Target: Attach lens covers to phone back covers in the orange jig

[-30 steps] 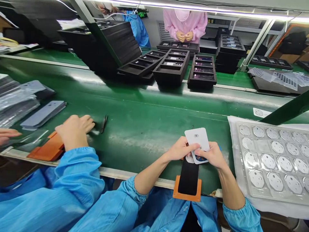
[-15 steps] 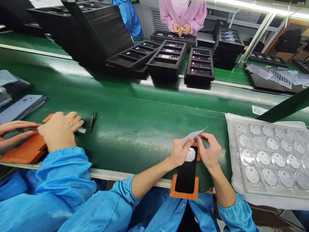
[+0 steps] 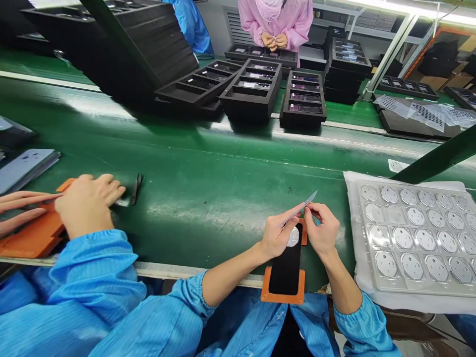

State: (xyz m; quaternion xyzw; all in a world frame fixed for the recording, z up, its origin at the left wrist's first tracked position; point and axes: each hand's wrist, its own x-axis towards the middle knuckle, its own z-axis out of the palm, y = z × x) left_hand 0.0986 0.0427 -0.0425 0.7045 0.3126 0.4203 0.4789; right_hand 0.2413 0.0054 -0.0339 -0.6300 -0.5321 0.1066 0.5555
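My left hand (image 3: 277, 233) and my right hand (image 3: 323, 229) both pinch a thin white backing sheet (image 3: 303, 206), seen almost edge-on above the green belt (image 3: 208, 173). Under my hands lies a black phone panel (image 3: 286, 260) in an orange holder (image 3: 281, 296) at the belt's near edge. A round silver part (image 3: 293, 237) rests on the panel's top end, next to my left thumb.
A clear blister tray (image 3: 412, 238) of round silver parts lies to my right on white paper. A co-worker's hands (image 3: 87, 201) press an orange holder (image 3: 33, 233) at my left, tweezers (image 3: 136, 187) beside them. Black foam trays (image 3: 256, 94) stand beyond the belt, where a person in pink (image 3: 277, 20) works.
The white sheet has tipped from facing me to nearly flat and edge-on, and my hands have come down closer to the black panel. The view has shifted left and down.
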